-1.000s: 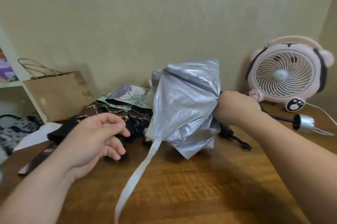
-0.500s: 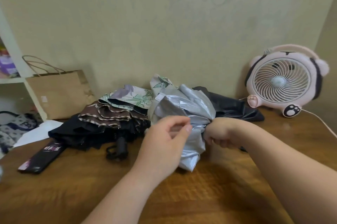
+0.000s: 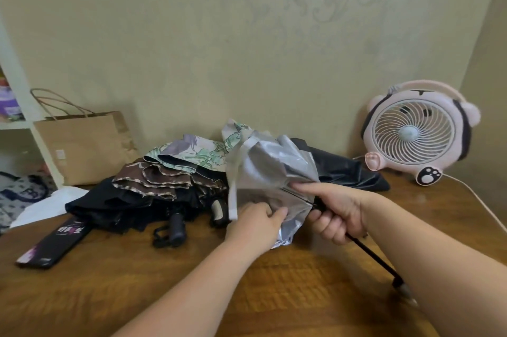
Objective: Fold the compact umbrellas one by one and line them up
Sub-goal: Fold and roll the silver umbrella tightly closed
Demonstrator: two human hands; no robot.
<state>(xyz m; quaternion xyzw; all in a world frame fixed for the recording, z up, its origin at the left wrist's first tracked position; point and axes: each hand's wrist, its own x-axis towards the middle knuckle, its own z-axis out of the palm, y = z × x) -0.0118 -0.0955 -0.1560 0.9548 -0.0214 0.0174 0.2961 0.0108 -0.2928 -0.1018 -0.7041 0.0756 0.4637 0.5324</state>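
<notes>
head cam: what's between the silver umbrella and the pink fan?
A crumpled black umbrella lies on the table between the silver umbrella and the pink fan. This shows in the head view.

The fingertips of my left grip (image 3: 255, 224) are buried in the folds of the crumpled silver compact umbrella (image 3: 274, 169). My right grip (image 3: 337, 210) covers the section of thin black metal shaft (image 3: 373, 254) it holds. The shaft's handle end (image 3: 406, 288) is blurred and partly behind my right forearm. The silver canopy hides part of the black fabric umbrella (image 3: 343, 169) behind it. The number of umbrellas in the dark heaped pile (image 3: 153, 199) cannot be determined. Lettering on the flat black printed sleeve (image 3: 55, 240) is too blurred to read. The white shelf unit (image 3: 13, 125) is cut off by the left edge. The white fan cord (image 3: 472, 191) runs off the right edge.
</notes>
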